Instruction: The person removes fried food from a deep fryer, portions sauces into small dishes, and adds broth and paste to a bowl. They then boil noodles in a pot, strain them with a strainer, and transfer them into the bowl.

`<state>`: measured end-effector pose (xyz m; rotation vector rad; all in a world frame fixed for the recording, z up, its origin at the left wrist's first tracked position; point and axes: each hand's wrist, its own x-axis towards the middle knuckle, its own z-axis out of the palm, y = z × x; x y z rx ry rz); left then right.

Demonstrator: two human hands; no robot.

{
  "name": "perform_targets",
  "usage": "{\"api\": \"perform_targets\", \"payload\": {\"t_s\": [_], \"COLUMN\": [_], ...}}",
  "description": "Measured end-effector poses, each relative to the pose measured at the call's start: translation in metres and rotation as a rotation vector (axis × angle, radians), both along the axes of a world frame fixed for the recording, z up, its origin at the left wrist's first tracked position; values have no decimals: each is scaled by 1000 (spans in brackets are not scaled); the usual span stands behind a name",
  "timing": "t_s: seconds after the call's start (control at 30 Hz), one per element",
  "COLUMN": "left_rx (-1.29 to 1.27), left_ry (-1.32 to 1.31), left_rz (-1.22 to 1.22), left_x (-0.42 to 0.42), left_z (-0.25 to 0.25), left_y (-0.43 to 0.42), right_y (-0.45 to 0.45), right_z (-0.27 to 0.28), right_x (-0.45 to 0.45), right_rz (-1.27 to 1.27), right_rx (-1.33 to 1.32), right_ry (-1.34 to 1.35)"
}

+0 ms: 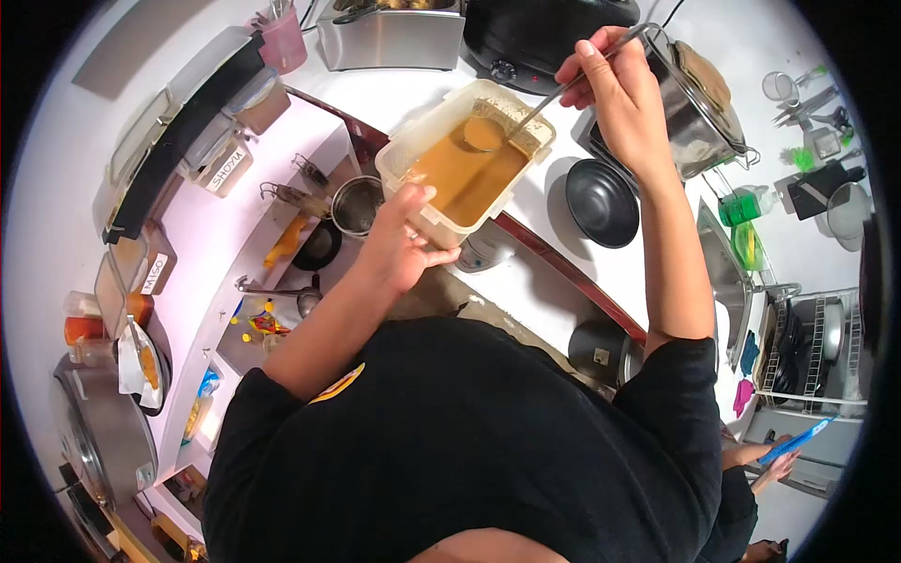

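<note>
My left hand (405, 239) grips the near left corner of a clear plastic container (435, 228), thumb over the rim and fingers beneath. Cloudy brown broth (460, 183) fills much of it, with darker bits stuck to the far inner wall. My right hand (619, 89) is closed round the long handle of a metal ladle (549, 98). The ladle's bowl is in the broth, near the container's far side. To the right of the container, a black bowl (602, 203) rests on the white counter. A large steel pot (699, 131) stands beyond my right hand.
A black round cooker (535, 42) and a steel container (389, 42) stand at the back. Left are labelled tubs (221, 164) and a metal strainer pot (357, 205). At right are a sink (718, 258) and a dish rack (812, 347). Another person's hands (774, 462) hold something blue.
</note>
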<state>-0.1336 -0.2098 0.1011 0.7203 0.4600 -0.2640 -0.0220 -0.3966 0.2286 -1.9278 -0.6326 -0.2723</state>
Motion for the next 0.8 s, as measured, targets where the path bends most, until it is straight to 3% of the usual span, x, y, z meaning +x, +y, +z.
{"api": "perform_targets", "payload": {"t_s": [0.6,0.8], "left_rx": [38,8], "left_ry": [-35,-68], "left_rz": [-191,-263], "left_x": [55,55], "left_z": [12,10], "left_y": [-85,-100], "right_y": [-108,-119], "right_z": [31,35], "right_x": [-2,-11], "right_rz": [-395,-433], "right_rx": [93,4], "right_ry": [3,-14]}}
